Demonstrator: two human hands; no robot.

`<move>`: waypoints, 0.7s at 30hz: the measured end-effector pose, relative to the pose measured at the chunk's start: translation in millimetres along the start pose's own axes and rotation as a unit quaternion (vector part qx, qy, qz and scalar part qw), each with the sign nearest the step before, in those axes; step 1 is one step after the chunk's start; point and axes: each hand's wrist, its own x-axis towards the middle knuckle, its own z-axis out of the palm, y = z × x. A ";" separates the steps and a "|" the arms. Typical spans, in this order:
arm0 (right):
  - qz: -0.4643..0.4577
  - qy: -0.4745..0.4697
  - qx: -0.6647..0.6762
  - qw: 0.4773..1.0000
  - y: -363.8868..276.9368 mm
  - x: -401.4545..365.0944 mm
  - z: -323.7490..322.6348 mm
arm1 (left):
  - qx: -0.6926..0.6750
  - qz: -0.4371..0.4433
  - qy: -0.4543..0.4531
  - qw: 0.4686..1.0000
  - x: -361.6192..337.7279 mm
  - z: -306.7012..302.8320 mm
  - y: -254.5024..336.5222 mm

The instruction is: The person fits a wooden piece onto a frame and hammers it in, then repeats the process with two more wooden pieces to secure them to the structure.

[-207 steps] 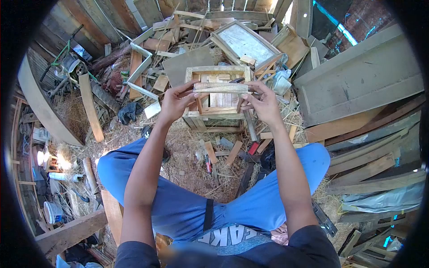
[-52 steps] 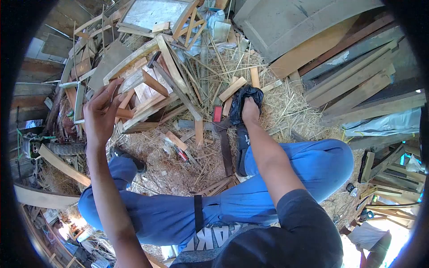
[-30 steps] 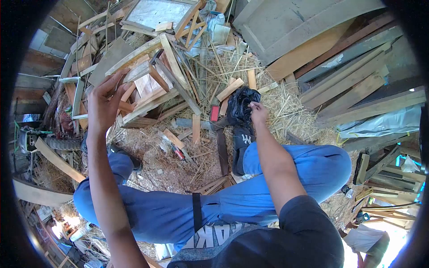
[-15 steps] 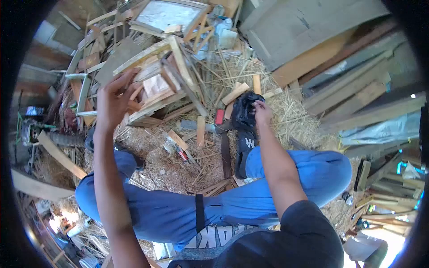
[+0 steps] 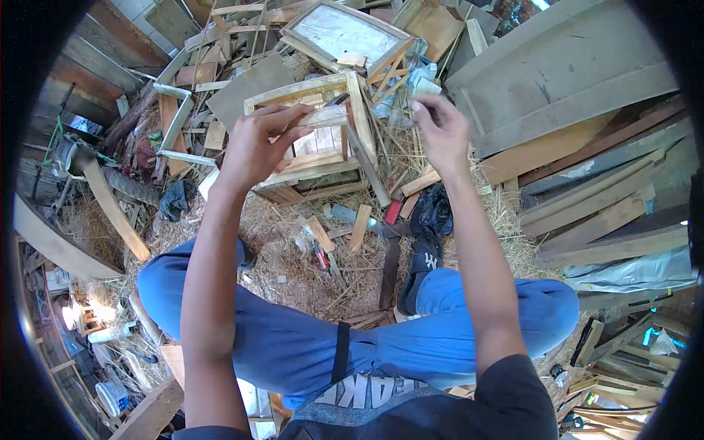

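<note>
My left hand (image 5: 262,143) is raised in front of the wooden frame, its thumb and fingers closed on the end of a short wood piece (image 5: 327,116). A dark, pointed thing (image 5: 337,100) shows just above that piece. Behind it, the pale wooden frame (image 5: 361,121) stands on the straw, with slats inside. My right hand (image 5: 446,136) is up to the right of the frame, thumb and fingertips drawn together; I cannot tell what is in them. Below it, a black plastic bag (image 5: 434,211) lies by my black shoe (image 5: 421,262).
Between my legs lie a red block (image 5: 393,213), a dark bar (image 5: 390,273), a red-handled tool (image 5: 321,258) and wood offcuts (image 5: 360,227). A glazed frame (image 5: 345,35) leans at the back. Large boards (image 5: 565,73) and planks fill the right; a curved plank (image 5: 114,209) lies left.
My right hand has left the black bag and risen beside the wooden frame. My left hand now holds the wood piece out in front of the frame. The view has shifted.
</note>
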 end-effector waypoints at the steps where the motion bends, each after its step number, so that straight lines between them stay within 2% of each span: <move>1: -0.003 0.000 -0.001 1.000 -18.1 4.8 8.8 | 0.007 -0.003 -0.006 1.000 0.1 -0.7 -0.2; 3: -0.021 -0.074 -0.029 0.997 -44.7 10.2 21.8 | 0.007 -0.017 -0.015 1.000 0.5 -1.0 -0.7; 5: -0.039 -0.101 -0.063 0.992 -48.5 19.4 27.2 | 0.001 -0.040 -0.033 0.999 1.3 -0.6 -1.8; 7: -0.055 -0.137 -0.117 0.982 -55.5 26.1 32.0 | 0.009 -0.024 -0.023 0.999 0.1 0.1 -4.9; 10: -0.042 -0.131 -0.133 0.982 -70.6 25.2 44.0 | 0.011 0.007 0.005 1.000 -0.9 -0.2 -5.5; 14: -0.042 -0.158 -0.122 0.979 -55.2 23.6 53.2 | 0.045 -0.004 0.002 0.999 -3.3 -3.0 0.2; 19: -0.047 -0.169 -0.153 0.973 -53.1 20.1 52.6 | 0.043 0.040 0.020 0.998 -4.2 -0.8 -3.3; 21: -0.113 -0.168 -0.196 0.960 -56.2 20.9 51.7 | 0.043 0.035 0.022 0.998 -4.1 -0.7 -2.7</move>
